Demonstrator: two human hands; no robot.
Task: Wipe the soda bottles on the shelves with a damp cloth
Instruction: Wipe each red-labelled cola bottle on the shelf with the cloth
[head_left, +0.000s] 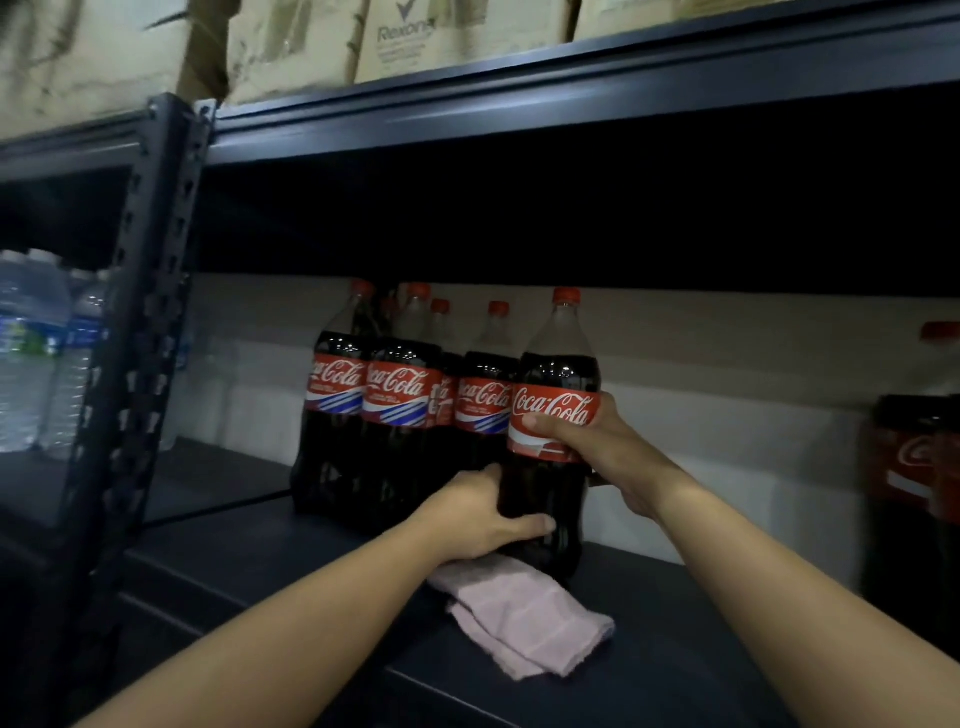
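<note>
Both forearms reach in from the bottom edge toward a dark metal shelf (675, 649), and on its front lip lies a pink cloth (524, 618), folded and limp, just under the left wrist and held by neither hand. It looks soft and thin, the sort that would bunch in a fist and drape round a curve; whether it is damp cannot be told

Behind the cloth stands a large Coca-Cola bottle (558, 384), upright, red cap on, dark cola up to the shoulder. Its base is at the cloth's far edge, apparently touching it. Judged full, it should be heavy and stiff enough to take a firm squeeze, yet the smooth plastic would turn slippery once wet. The waisted label band and the lower body seem the surest places to grip, not the thin neck

The right hand (587, 441) holds it at the label, thumb across the front of the red band and fingers wrapped behind. The left hand (483, 514) grips the lower body from the left, thumb lying across the dark front low down. So both hands are closed round the same bottle

Just left of it, touching or nearly so, stands a cluster of Coca-Cola bottles (400, 395) that looks shrink-wrapped. More cola bottles (914, 457) sit blurred at the far right, well apart. Water bottles (36, 353) fill the next bay beyond the upright post (140, 312), with cardboard boxes (457, 36) on the shelf above
</note>
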